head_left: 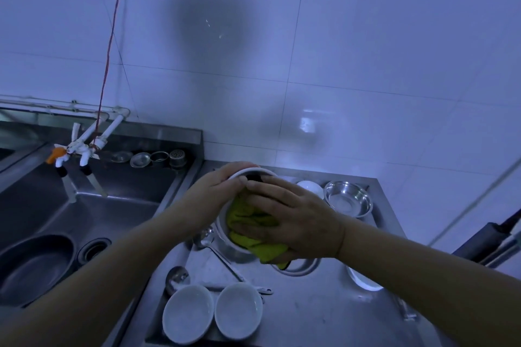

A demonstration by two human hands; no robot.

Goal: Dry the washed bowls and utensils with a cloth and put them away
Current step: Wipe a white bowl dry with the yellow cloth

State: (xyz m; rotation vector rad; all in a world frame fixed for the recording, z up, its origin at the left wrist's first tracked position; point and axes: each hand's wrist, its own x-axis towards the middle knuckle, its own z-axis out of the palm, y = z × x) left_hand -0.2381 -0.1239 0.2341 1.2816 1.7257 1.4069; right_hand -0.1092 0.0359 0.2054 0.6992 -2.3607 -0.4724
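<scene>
My left hand (218,190) grips the far rim of a white bowl (225,227) that I hold tilted above the steel counter (324,307). My right hand (293,220) presses a yellow-green cloth (253,229) into the bowl, and the cloth's end hangs over the near rim. Two white bowls (188,313) (238,310) sit side by side at the counter's front. Two metal ladles (208,236) (177,276) lie left of my hands. A small white bowl (310,187) and a steel bowl (348,198) stand at the back right.
A deep steel sink (112,214) lies to the left, with a steel basin (33,267) in it and white taps (76,149) above. Strainers (146,158) rest on the sink's back ledge. A white plate (363,280) peeks out under my right forearm. Tiled wall behind.
</scene>
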